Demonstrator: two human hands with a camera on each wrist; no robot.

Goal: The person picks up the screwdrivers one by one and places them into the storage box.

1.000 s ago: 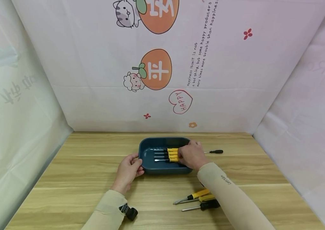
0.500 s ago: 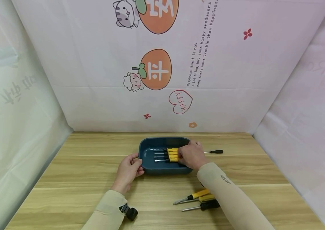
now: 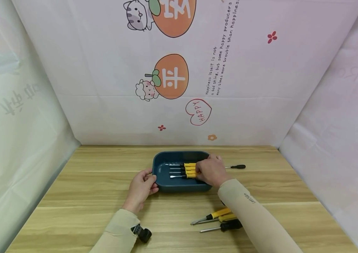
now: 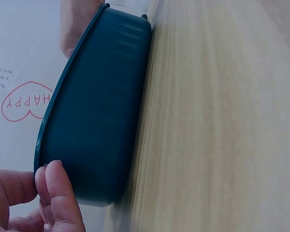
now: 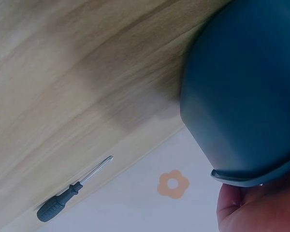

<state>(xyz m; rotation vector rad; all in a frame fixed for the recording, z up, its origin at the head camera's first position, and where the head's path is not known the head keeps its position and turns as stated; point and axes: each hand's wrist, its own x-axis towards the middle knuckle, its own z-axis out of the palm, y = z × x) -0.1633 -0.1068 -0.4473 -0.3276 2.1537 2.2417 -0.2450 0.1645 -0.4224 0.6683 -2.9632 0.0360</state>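
A dark blue rectangular box (image 3: 163, 181) stands on the table. Several small screwdrivers (image 3: 190, 172) with yellow handles and black collars lie side by side in it, blades to the left. My left hand (image 3: 139, 188) pinches the box's left end, thumb at the rim and fingers along the outer wall, as the left wrist view shows. Reaching over the right end, my right hand (image 3: 212, 171) has its fingers curled down onto the yellow handles; its fingertips and the handle ends are hidden. In the right wrist view, the box wall (image 5: 246, 96) covers most of that hand.
Right of the box lies a thin black-handled screwdriver (image 3: 237, 167). Nearer the front are a yellow-handled screwdriver (image 3: 220, 213), another yellow one (image 3: 227, 217) and a larger black-handled screwdriver (image 3: 229, 225), partly under the right forearm. A white printed sheet (image 3: 119, 116) stands behind the wooden table (image 3: 103, 175).
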